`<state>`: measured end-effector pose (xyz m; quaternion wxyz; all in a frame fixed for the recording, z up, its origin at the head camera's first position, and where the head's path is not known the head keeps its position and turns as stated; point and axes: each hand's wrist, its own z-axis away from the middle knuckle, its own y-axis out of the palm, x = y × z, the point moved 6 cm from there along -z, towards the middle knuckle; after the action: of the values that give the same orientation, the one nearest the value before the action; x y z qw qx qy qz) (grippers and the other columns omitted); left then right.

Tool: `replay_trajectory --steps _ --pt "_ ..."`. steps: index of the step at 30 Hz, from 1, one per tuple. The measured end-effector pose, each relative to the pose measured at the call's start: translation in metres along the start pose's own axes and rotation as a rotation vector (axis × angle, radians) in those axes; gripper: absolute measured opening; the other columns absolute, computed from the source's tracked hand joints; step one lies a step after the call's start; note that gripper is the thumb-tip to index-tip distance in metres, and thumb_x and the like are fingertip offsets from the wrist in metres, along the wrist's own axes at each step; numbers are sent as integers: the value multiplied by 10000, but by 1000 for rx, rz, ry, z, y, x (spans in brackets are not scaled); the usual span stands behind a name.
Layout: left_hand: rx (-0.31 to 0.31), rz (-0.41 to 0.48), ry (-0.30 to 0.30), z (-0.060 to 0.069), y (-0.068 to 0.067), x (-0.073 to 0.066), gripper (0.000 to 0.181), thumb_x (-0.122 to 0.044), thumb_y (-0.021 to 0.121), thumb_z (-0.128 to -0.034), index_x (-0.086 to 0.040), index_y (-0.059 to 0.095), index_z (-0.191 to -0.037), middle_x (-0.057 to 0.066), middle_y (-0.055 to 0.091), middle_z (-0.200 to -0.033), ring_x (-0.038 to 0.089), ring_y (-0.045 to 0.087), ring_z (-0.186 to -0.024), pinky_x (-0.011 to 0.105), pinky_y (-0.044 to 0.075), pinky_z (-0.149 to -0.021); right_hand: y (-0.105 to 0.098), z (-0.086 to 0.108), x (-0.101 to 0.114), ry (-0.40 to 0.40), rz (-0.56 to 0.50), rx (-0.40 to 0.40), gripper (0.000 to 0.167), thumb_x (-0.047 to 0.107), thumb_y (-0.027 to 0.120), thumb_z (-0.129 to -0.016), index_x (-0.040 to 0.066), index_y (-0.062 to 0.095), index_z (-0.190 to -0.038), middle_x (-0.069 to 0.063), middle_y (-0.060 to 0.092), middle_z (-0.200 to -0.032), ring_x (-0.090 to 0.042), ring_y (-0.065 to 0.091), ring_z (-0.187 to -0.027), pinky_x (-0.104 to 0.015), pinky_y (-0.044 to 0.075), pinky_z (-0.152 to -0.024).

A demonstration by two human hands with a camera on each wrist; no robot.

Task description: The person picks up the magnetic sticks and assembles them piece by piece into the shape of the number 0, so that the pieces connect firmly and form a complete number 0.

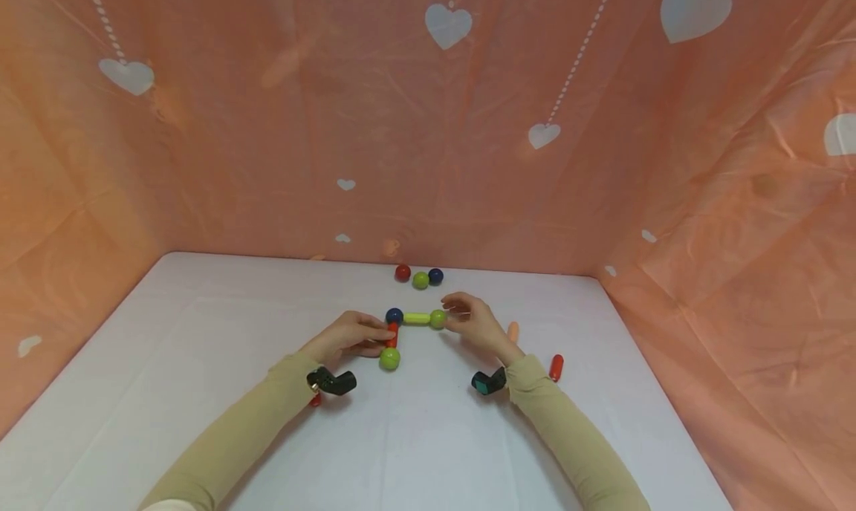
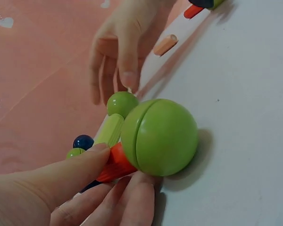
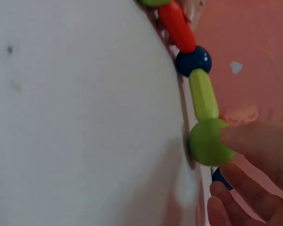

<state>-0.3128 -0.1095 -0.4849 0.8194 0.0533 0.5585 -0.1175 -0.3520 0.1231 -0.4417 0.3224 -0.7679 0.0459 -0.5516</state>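
Two toy rods and several balls form an L-shaped chain on the table. My left hand [image 1: 351, 335] pinches the red rod [image 1: 392, 342] between thumb and fingers. That rod joins a near green ball [image 2: 162, 136] to the dark blue ball [image 1: 394, 316] at the corner. From the blue ball a yellow-green rod [image 3: 203, 94] runs right to another green ball [image 1: 438, 319]. Around this end ball my right hand [image 1: 476, 321] is loosely spread. Its thumb overlaps the ball in the right wrist view; whether it touches is unclear.
Behind the chain lie a red ball [image 1: 403, 272], a green ball [image 1: 420, 280] and a dark blue ball [image 1: 436, 276]. An orange rod [image 1: 513, 332] and a red rod [image 1: 556, 367] lie right. Another red piece [image 1: 316, 400] peeks out under the left wrist. A curtain [image 1: 374, 125] borders the white table [image 1: 428, 437].
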Motion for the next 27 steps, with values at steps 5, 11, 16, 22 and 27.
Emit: replay_trajectory --steps 5,11,16,22,27 --pt "55 64 16 7 -5 -4 366 -176 761 -831 30 645 -1111 163 676 -988 217 675 -805 320 559 -782 6 -4 -7 45 2 58 403 10 710 -844 -18 584 -1226 -125 613 -1173 -260 589 -1064 -366 489 -925" --pt "109 168 78 29 -24 -20 417 -127 684 -895 95 548 -1220 270 587 -1162 318 630 -977 387 521 -882 10 -6 -6 19 -16 65 352 -9 698 -849 -24 605 -1188 -130 623 -1152 -259 612 -1036 -343 502 -906" --pt "59 171 134 54 -48 -28 458 -189 685 -901 59 521 -1249 269 500 -1290 389 545 -1132 455 428 -999 10 -6 -10 53 2 61 339 16 704 -854 7 621 -1182 -94 620 -1154 -226 610 -1025 -329 504 -896" --pt "7 163 147 78 -76 -19 499 -195 689 -896 84 495 -1261 269 492 -1277 396 523 -1144 463 423 -1003 10 -6 -12 55 12 64 341 26 703 -858 10 617 -1188 -95 619 -1153 -232 608 -1023 -338 508 -892" --pt "33 139 75 93 -89 4 503 -194 663 -917 140 479 -1244 248 583 -1133 340 611 -999 425 504 -907 12 -7 -11 52 8 69 337 22 702 -858 10 619 -1184 -93 621 -1147 -231 607 -1023 -343 506 -896"
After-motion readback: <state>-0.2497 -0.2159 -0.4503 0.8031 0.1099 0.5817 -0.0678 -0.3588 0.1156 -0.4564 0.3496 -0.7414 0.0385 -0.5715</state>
